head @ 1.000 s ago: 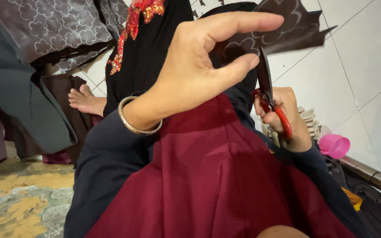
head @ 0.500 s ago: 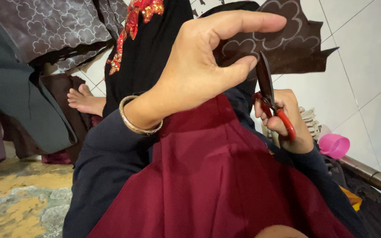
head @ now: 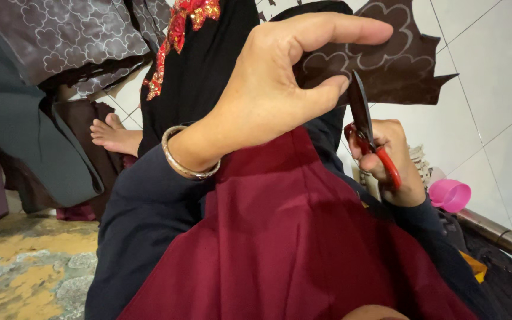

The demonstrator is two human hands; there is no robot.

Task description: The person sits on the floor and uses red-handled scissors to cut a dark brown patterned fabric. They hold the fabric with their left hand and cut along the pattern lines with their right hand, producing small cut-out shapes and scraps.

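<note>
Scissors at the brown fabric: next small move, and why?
Probably close the scissors a short snip along the chalk cloud outline. The right hand has the blades at the edge of the brown fabric, which the left hand pinches taut beside them.

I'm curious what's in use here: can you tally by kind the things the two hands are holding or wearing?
Dark brown fabric pieces with chalked cloud outlines: 1, pinched by the left hand
Red-handled scissors: 1, gripped by the right hand
Metal bangles: 1, on the left wrist
Total: 3
</note>
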